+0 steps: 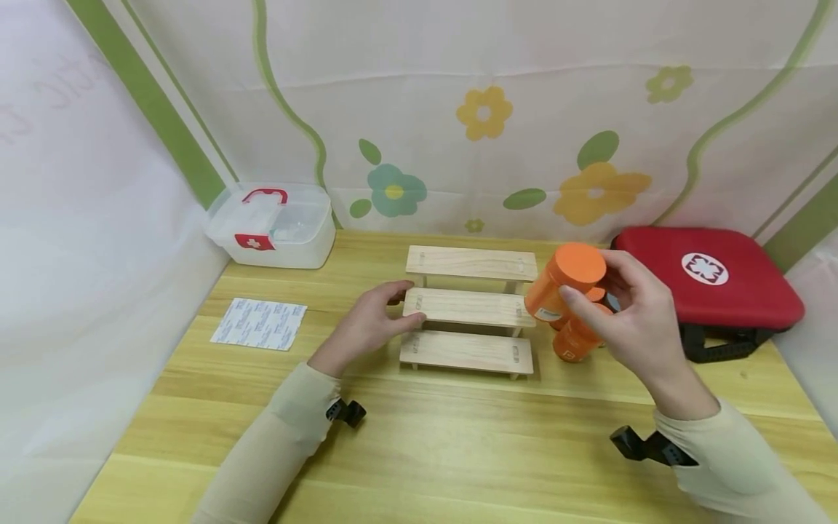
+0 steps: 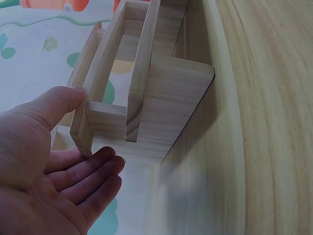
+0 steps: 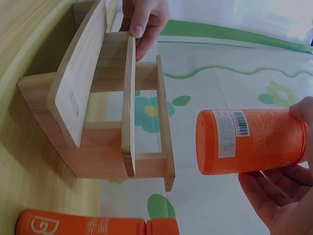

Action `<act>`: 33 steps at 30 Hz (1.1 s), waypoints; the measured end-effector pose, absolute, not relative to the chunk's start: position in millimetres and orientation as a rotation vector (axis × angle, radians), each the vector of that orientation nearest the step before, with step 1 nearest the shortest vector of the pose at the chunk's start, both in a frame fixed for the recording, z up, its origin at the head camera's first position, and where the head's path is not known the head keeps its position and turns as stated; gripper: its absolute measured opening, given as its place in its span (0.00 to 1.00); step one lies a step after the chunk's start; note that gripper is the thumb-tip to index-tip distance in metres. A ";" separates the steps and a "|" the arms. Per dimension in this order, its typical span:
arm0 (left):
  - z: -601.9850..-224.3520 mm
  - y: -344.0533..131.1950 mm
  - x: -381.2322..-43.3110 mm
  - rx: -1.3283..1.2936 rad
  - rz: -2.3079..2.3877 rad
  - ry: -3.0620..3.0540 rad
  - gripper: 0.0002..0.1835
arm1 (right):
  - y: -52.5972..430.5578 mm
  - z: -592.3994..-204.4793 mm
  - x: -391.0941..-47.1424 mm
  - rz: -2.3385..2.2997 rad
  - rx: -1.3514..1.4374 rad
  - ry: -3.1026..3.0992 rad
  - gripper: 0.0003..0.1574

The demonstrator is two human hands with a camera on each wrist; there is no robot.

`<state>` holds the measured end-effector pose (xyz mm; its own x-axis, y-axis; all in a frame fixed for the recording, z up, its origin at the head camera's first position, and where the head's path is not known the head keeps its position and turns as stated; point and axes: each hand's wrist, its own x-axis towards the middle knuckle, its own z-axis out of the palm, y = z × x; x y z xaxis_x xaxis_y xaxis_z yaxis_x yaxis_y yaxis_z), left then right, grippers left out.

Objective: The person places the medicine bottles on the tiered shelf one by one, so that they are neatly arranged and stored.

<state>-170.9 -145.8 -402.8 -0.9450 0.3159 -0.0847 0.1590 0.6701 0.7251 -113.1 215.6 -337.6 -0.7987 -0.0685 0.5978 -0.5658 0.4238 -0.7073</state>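
My right hand (image 1: pixel 641 327) grips an orange plastic bottle (image 1: pixel 556 280) by its capped end and holds it tilted in the air, right of a three-tier wooden step rack (image 1: pixel 468 306). The bottle's base and barcode label (image 3: pixel 232 132) face the rack in the right wrist view. At the rack's left end, my left hand (image 1: pixel 366 320) pinches the middle tier, its thumb on top and index finger below. The other left fingers (image 2: pixel 98 166) reach out beside the rack. Standing on the table under the raised bottle are other orange bottles (image 1: pixel 576 342), partly hidden.
A red first-aid case (image 1: pixel 740 291) with a black handle lies at the right. At the back left stands a translucent medicine box (image 1: pixel 308 236) with a red handle. A printed white packet (image 1: pixel 258 324) rests on the wooden table (image 1: pixel 419 451). Behind hangs a flowered curtain (image 1: pixel 419 109).
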 end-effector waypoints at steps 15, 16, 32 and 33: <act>-402.5 -145.1 -169.6 0.382 1.161 2.666 0.41 | 182.3 -338.1 -137.4 1.373 0.559 -2.221 0.34; -402.6 -145.1 -169.5 0.380 1.163 2.665 0.41 | 180.4 -337.5 -138.9 1.369 0.555 -2.231 0.34; -401.5 -144.6 -168.8 0.359 1.142 2.673 0.42 | 149.8 -330.4 -163.6 1.437 0.569 -2.310 0.32; -401.3 -144.5 -168.7 0.359 1.139 2.674 0.42 | 147.9 -330.0 -164.7 1.447 0.571 -2.314 0.32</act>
